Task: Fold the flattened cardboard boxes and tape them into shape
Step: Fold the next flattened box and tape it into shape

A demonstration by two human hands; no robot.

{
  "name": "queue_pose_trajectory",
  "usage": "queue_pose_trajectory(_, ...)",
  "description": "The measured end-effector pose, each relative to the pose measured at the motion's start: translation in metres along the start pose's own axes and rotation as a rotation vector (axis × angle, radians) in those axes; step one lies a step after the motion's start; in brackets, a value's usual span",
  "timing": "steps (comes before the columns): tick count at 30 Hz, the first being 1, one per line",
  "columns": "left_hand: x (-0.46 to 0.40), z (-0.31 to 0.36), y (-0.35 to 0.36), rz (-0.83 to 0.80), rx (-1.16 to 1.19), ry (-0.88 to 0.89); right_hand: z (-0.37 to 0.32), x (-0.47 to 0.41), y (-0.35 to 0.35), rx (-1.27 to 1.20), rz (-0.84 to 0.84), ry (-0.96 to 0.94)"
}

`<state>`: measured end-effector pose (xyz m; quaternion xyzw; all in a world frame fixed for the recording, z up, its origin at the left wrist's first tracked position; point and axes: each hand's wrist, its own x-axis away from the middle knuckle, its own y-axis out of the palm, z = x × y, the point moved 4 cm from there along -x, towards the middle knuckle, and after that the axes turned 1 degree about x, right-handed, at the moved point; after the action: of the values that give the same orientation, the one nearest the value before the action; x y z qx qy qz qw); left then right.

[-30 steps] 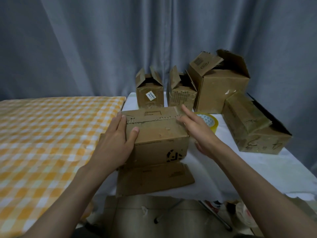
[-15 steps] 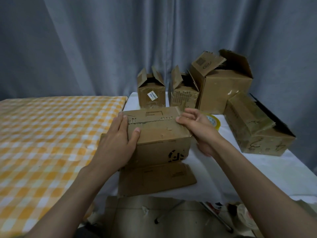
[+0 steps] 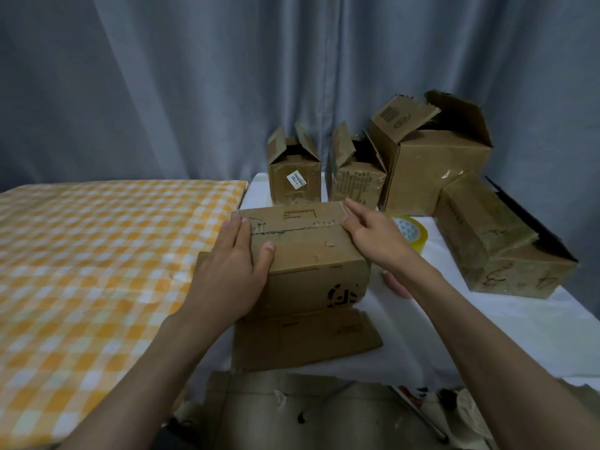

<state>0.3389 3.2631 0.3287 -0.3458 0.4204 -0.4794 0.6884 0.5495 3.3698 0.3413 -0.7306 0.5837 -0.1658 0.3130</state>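
A brown cardboard box [image 3: 311, 254] stands on the white table [image 3: 487, 326], its two top flaps folded down and meeting at a ragged seam. One long flap [image 3: 305, 339] lies flat on the table in front of it. My left hand [image 3: 232, 271] presses against the box's left end with straight fingers, thumb lying on the top. My right hand [image 3: 373, 233] rests on the top right corner, fingertips on the seam. A roll of clear yellowish tape [image 3: 414, 232] lies just behind my right hand, partly hidden by it.
Two small open boxes [image 3: 293, 177] [image 3: 355, 177] and a large open box [image 3: 435, 167] stand at the back. Another box [image 3: 496, 235] lies on its side at the right. An orange checked cloth [image 3: 97, 254] covers the surface to the left. Cardboard [image 3: 276, 414] lies on the floor below.
My right hand slid from the box's right edge onto the top seam, its fingers curling and then stretching out along it. My left hand has stayed on the left end.
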Motion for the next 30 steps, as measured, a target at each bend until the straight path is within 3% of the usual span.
queue_pose_trajectory(3,0.0,0.003,-0.002,0.0,-0.107,0.016,0.004,0.004,-0.004,-0.044,-0.053,-0.015)
queue_pose_trajectory(7,0.001,0.004,-0.005,-0.034,-0.335,0.0,0.004,0.005,-0.017,0.145,0.201,-0.05)
queue_pose_trajectory(9,0.001,0.007,-0.008,-0.007,-0.418,0.033,0.017,0.003,-0.028,0.226,0.238,0.006)
queue_pose_trajectory(12,0.003,0.023,-0.012,0.047,-0.374,0.209,0.048,0.004,-0.04,0.387,0.11,0.156)
queue_pose_trajectory(15,0.008,0.043,-0.005,0.001,-0.238,0.325,0.067,0.011,-0.035,0.558,-0.002,0.207)
queue_pose_trajectory(18,0.009,0.05,0.013,-0.01,-0.286,0.329,0.069,0.015,-0.034,0.635,0.099,0.096)
queue_pose_trajectory(21,0.007,0.05,0.023,-0.014,-0.305,0.277,0.065,0.02,-0.046,0.506,0.215,0.05)
queue_pose_trajectory(26,0.003,0.056,0.022,-0.063,-0.251,0.216,0.051,0.046,-0.07,0.082,0.363,-0.027)
queue_pose_trajectory(30,-0.005,0.079,0.003,0.0,-0.071,0.204,0.043,0.079,-0.079,-0.074,0.332,-0.126)
